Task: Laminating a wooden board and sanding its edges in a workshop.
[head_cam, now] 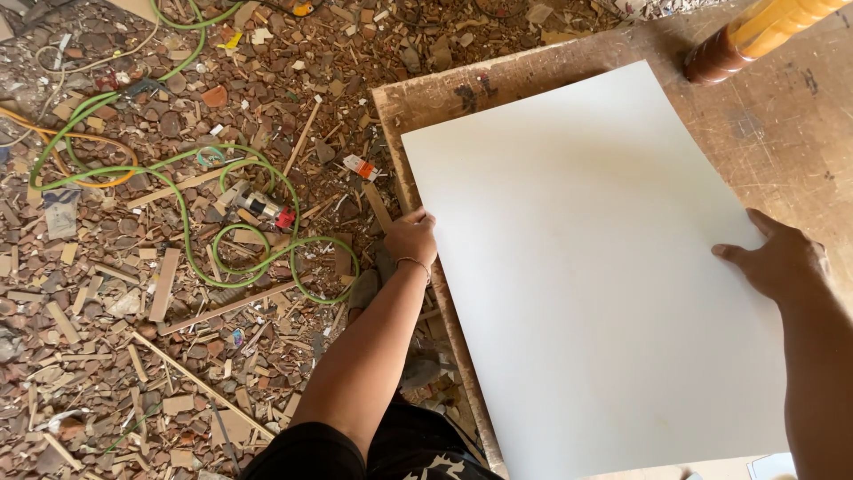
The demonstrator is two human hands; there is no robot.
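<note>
Your left hand (411, 236) pinches the white sheet (586, 276) at its 9 o'clock edge, fingers curled over the rim; your right hand (780, 260) lies spread on its 3 o'clock edge. The sheet — smooth, matte, rectangular — rests flat on the scuffed wooden workbench (791, 133), long axis running 11 to 5 o'clock. Green hose (267, 258) loops over wood scraps (115, 356) at 9 o'clock — a turned wooden leg (755, 31) sits at 1 o'clock.
</note>
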